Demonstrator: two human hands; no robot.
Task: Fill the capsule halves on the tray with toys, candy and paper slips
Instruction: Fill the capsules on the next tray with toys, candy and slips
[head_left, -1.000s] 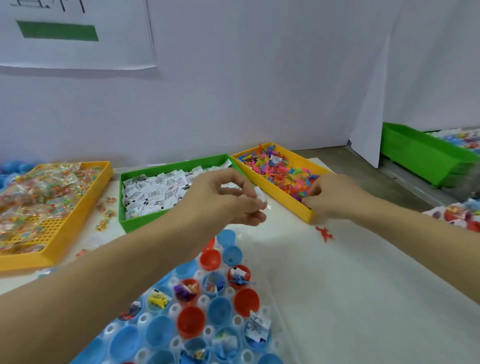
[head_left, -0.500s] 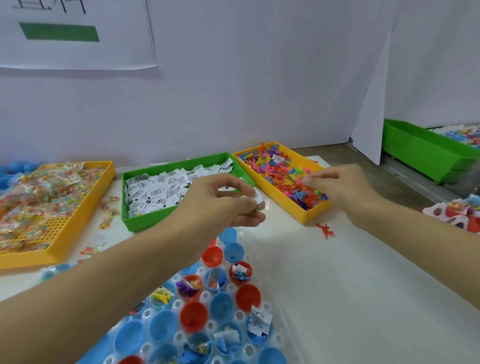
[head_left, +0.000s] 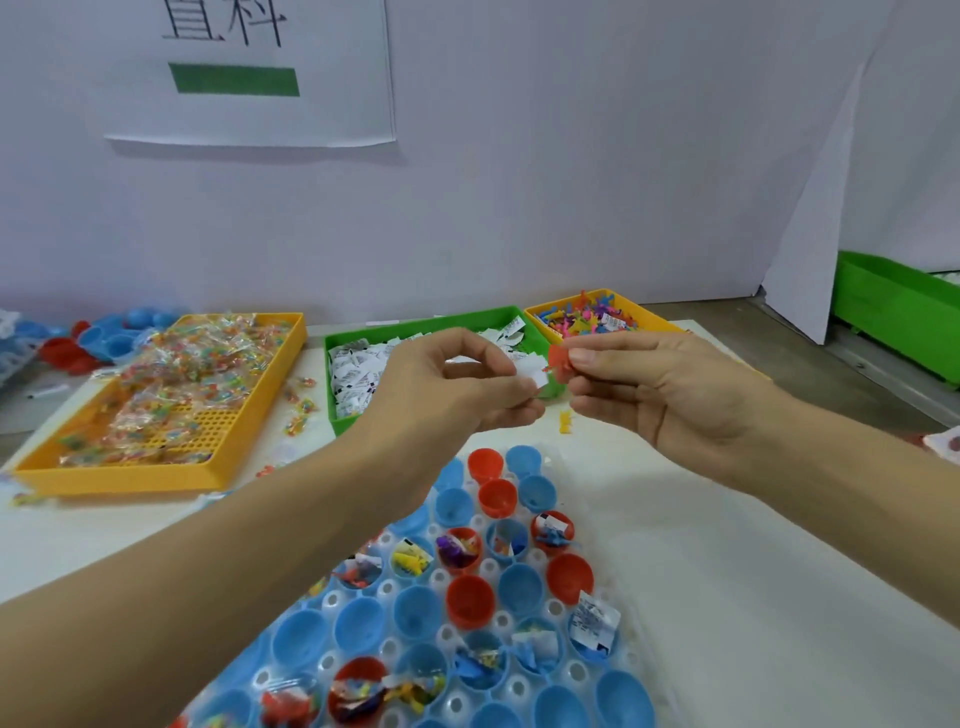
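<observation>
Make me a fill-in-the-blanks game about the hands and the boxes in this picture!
1. The left hand pinches a white paper ___.
2. The right hand pinches a small toy coloured ___.
3. The paper slips lie in a box coloured ___.
4. The capsule halves on the tray are red and ___.

Missing words: slip, red, green, blue
</observation>
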